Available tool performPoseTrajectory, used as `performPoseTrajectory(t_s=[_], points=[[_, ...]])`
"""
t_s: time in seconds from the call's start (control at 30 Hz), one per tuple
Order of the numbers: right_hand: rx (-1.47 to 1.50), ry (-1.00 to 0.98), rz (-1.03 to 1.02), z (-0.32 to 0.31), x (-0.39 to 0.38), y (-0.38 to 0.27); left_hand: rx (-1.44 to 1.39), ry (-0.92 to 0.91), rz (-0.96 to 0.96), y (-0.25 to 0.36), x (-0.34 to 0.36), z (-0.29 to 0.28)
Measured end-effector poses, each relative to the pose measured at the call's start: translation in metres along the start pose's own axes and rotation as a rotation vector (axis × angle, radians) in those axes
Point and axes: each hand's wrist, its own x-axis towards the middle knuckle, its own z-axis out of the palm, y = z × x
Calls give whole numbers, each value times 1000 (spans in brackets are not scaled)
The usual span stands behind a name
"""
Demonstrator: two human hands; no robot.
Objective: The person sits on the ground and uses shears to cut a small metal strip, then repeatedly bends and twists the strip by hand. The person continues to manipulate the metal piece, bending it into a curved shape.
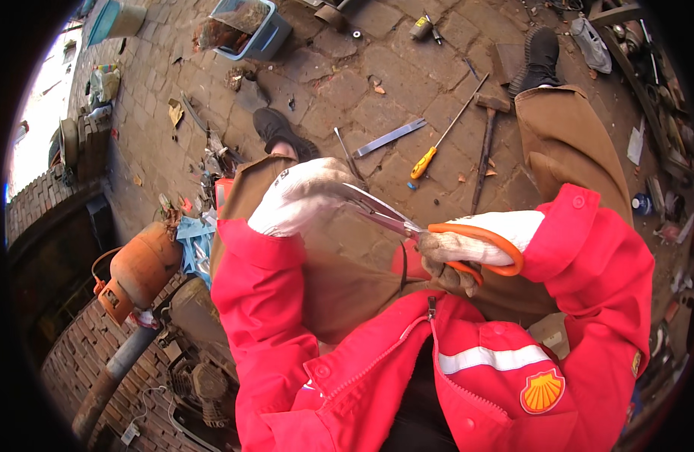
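Observation:
A pair of scissors with orange handles is held in front of my lap. My right hand, in a soiled white glove, grips the handles, with the fingers curled through and around the loops. The metal blades point up to the left, slightly parted. At their far end my left hand, also in a white glove, is closed around the blade tips, which its fingers partly hide. Beyond the hands, a flat grey pry bar, a long screwdriver with a yellow handle and a hammer lie on the paving.
A blue plastic bin stands at the far left. An orange gas cylinder is to my left, near a blue cloth and a metal pipe. A small yellowish can lies far ahead. Assorted scrap lines the right edge.

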Motion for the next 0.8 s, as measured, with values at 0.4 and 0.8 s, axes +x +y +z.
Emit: performPoseTrajectory(t_s=[0.4, 0.8], points=[[-312, 176, 82, 10, -3, -21, -83, 181, -209, 7, -8, 0], [-269, 226, 143, 9, 2, -24, 9, 212, -264, 13, -4, -1]])
